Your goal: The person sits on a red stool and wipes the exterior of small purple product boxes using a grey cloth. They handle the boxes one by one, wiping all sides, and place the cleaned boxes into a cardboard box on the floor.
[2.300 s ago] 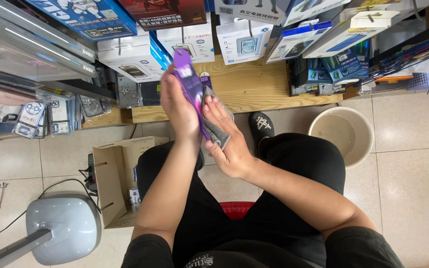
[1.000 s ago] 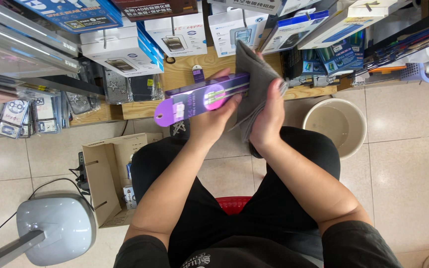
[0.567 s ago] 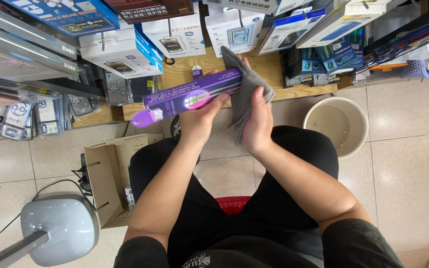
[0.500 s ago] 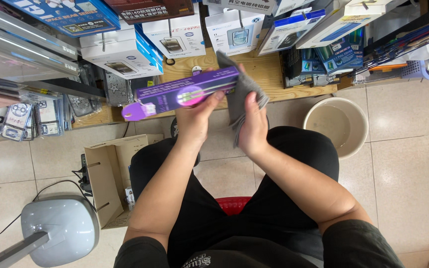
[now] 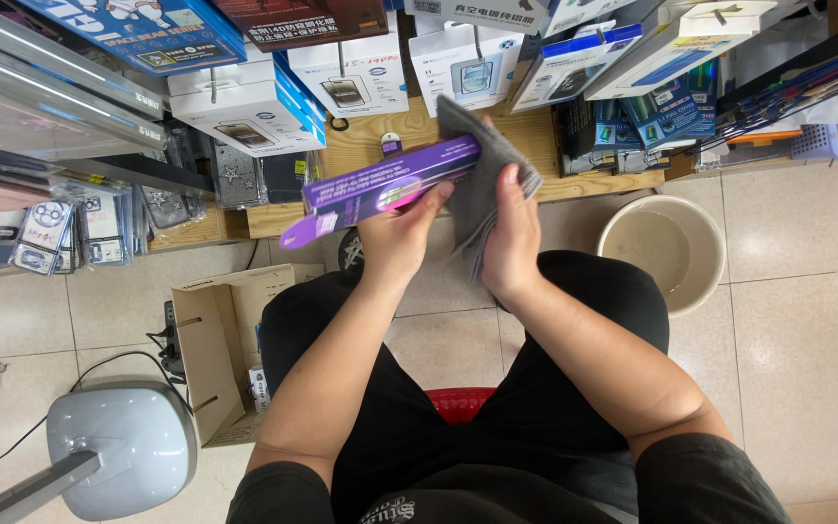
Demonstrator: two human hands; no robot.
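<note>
My left hand (image 5: 402, 233) grips a long purple box (image 5: 380, 186) held level, its hang tab pointing left. My right hand (image 5: 513, 231) holds a grey cloth (image 5: 477, 175) pressed against the box's right end. Both hands are raised in front of my knees, above the tiled floor, just before a low wooden shelf (image 5: 419, 136).
White and blue product boxes (image 5: 244, 102) stand along the wooden shelf. A beige bucket (image 5: 663, 250) sits on the floor to the right. An open cardboard box (image 5: 210, 340) and a grey fan base (image 5: 123, 446) are at the left. Packaged phone cases (image 5: 46, 228) hang far left.
The purple box went from upright to level and has slid leftward in my left hand. My right hand with the cloth has stayed at its right end.
</note>
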